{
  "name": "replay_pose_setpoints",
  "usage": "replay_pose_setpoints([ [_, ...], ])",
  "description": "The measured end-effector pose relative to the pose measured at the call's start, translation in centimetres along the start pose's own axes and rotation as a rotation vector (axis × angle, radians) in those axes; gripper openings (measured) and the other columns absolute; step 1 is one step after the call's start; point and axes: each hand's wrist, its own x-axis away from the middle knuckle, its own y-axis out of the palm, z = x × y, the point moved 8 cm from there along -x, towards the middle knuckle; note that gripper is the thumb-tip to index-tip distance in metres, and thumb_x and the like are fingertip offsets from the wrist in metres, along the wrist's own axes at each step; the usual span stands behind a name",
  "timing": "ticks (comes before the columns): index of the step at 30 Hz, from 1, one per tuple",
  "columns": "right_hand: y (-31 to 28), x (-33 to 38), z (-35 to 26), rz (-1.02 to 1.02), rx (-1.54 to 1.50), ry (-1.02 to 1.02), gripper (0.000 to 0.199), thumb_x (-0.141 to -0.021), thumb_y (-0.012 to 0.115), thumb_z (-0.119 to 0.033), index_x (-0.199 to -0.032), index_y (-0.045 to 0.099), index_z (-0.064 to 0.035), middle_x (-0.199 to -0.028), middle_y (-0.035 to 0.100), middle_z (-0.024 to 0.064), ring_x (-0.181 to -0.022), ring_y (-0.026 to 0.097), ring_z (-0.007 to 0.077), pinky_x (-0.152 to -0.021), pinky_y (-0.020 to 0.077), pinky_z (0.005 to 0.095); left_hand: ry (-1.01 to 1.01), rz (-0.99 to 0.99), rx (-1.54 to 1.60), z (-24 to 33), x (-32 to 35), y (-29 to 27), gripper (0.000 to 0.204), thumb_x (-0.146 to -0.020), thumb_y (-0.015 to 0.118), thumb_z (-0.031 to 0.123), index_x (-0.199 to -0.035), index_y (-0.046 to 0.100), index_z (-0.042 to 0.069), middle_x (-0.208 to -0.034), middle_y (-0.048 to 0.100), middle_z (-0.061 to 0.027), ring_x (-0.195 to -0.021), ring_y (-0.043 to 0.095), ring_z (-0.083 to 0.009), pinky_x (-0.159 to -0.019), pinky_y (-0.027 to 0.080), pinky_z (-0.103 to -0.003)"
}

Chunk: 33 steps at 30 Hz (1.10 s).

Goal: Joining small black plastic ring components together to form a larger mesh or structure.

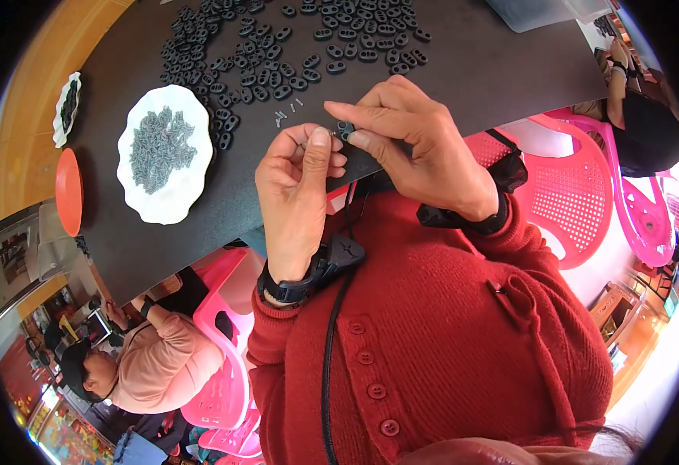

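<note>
My right hand [424,143] pinches a small black oval piece with two holes [345,129] between thumb and fingers, just over the table's near edge. My left hand [297,194] is closed beside it, thumb against curled fingers. A small metal screw [333,133] shows at its fingertips, pointing at the black piece; most of it is hidden. Several loose screws [280,120] lie on the table beyond my left hand. To the left, a white scalloped plate [128,174] holds a heap of grey screws [161,147].
Many black two-hole pieces [266,66] spread across the far side of the dark table [479,74]. An orange-red dish [69,192] and a small white dish [62,128] stand at the left. A clear plastic bin [529,14] is far right. People sit at both sides near pink chairs [227,364].
</note>
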Motion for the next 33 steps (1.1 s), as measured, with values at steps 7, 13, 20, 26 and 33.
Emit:
replay_pose_setpoints([
  [7, 0.09, 0.23, 0.03, -0.009, 0.006, 0.010, 0.050, -0.091, 0.079, 0.006, -0.139, 0.080, -0.0083, -0.098, 0.073, 0.0066, -0.095, 0.064, 0.0254, -0.085, 0.0536, 0.0365, 0.027, -0.018, 0.034, -0.15, -0.05, 0.51, 0.024, -0.115, 0.071, 0.023, -0.115, 0.072, -0.001, -0.101, 0.074, -0.0021, -0.088, 0.067, -0.0086, -0.082, 0.056, -0.025],
  [13, -0.10, 0.29, 0.16, 0.003, 0.009, 0.012, 0.050, -0.090, 0.080, 0.007, -0.137, 0.081, -0.0072, -0.097, 0.072, 0.0069, -0.094, 0.064, 0.0258, -0.084, 0.0538, 0.0365, 0.026, -0.012, 0.020, -0.29, -0.18, 0.63, 0.024, -0.115, 0.071, 0.024, -0.114, 0.072, 0.000, -0.102, 0.074, -0.0021, -0.087, 0.066, -0.0083, -0.082, 0.056, -0.025],
  [20, -0.19, 0.33, 0.57, 0.007, 0.014, 0.028, 0.048, -0.090, 0.079, 0.007, -0.136, 0.081, -0.0062, -0.097, 0.072, 0.0075, -0.094, 0.064, 0.0257, -0.084, 0.0540, 0.0366, 0.032, -0.013, 0.023, -0.32, -0.32, 0.78, 0.027, -0.117, 0.067, 0.026, -0.116, 0.073, 0.000, -0.102, 0.073, -0.0024, -0.087, 0.065, -0.0102, -0.083, 0.055, -0.026],
  [26, -0.32, 0.27, 0.57, 0.010, 0.029, 0.026, 0.048, -0.090, 0.079, 0.006, -0.136, 0.081, -0.0058, -0.096, 0.071, 0.0081, -0.094, 0.064, 0.0259, -0.084, 0.0540, 0.0368, 0.033, -0.011, -0.010, -0.49, -0.41, 0.69, 0.026, -0.116, 0.068, 0.025, -0.116, 0.073, 0.000, -0.103, 0.074, -0.0026, -0.087, 0.065, -0.0101, -0.083, 0.055, -0.026],
  [33, -0.27, 0.18, 0.31, -0.009, 0.018, 0.029, 0.047, -0.089, 0.079, 0.006, -0.135, 0.081, -0.0054, -0.096, 0.070, 0.0081, -0.094, 0.064, 0.0261, -0.084, 0.0539, 0.0371, 0.040, -0.004, 0.012, -0.52, -0.47, 0.59, 0.026, -0.116, 0.069, 0.026, -0.115, 0.073, 0.000, -0.101, 0.073, -0.0023, -0.086, 0.065, -0.0099, -0.082, 0.055, -0.026],
])
